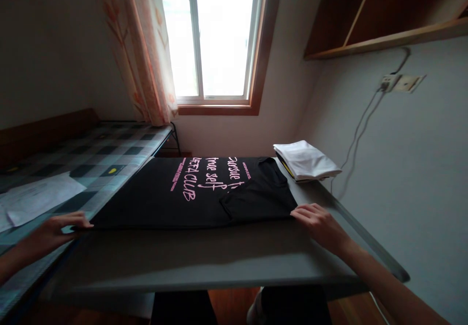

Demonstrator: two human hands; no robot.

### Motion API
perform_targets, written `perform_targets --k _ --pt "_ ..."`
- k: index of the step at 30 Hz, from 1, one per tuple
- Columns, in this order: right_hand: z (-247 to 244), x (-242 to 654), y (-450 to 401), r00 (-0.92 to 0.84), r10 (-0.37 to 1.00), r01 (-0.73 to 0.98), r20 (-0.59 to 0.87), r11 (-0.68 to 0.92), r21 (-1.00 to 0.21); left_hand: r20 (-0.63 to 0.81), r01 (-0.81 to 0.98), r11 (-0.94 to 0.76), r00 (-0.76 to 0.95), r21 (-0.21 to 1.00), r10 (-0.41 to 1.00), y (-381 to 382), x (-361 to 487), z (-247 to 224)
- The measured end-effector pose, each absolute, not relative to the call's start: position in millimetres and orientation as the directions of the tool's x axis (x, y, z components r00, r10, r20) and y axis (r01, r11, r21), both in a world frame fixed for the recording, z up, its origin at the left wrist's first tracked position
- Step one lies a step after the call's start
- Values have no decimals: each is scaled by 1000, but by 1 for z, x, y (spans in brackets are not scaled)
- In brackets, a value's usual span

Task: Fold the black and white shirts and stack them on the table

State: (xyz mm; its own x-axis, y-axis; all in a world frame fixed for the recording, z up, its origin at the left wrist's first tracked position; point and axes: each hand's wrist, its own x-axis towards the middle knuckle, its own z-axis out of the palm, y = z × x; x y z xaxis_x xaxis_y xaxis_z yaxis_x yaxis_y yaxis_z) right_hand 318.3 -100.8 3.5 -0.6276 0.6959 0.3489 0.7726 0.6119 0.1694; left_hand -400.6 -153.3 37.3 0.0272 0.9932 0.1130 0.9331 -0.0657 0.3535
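A black T-shirt point(153, 203) with pink lettering lies sideways on the grey table point(204, 257), its collar toward the right. One sleeve is laid inward over the printed front. At the left, my left hand point(64, 225) pinches the near corner of the hem between thumb and fingers. My right hand point(316, 220) grips the near edge by the shoulder, at the right. Between both hands the near edge of the shirt runs nearly straight. The far side of the shirt reaches the table's back edge.
Folded white cloth point(307, 159) is stacked at the table's back right, with something black and yellow beneath. To the left is a bed with a checked cover point(120, 142) and white papers point(44, 196). A wall socket point(389, 82) with hanging cables is on the right.
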Motion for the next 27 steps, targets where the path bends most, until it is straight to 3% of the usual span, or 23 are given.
perform_targets --k 4,10,14,18,23,27 --pt "-8 325 -93 -557 731 802 394 597 25 40 847 -48 31 530 999 -144 -400 43" --pt "-33 340 -66 -400 826 767 398 539 -347 81 753 -23 -40 658 996 -123 -389 38" --pt "-26 344 -59 -282 896 656 343 441 -612 116 585 44 -233 810 966 -115 -373 33" --pt "-9 331 -40 -108 936 432 336 349 -832 56 442 129 -381 888 923 -90 -368 35" --pt "-7 307 16 203 916 298 347 280 -913 -5 283 161 -482 946 876 -40 -362 38" --pt "-20 298 62 266 915 329 303 209 -921 85 409 118 -445 905 892 -7 -353 35"
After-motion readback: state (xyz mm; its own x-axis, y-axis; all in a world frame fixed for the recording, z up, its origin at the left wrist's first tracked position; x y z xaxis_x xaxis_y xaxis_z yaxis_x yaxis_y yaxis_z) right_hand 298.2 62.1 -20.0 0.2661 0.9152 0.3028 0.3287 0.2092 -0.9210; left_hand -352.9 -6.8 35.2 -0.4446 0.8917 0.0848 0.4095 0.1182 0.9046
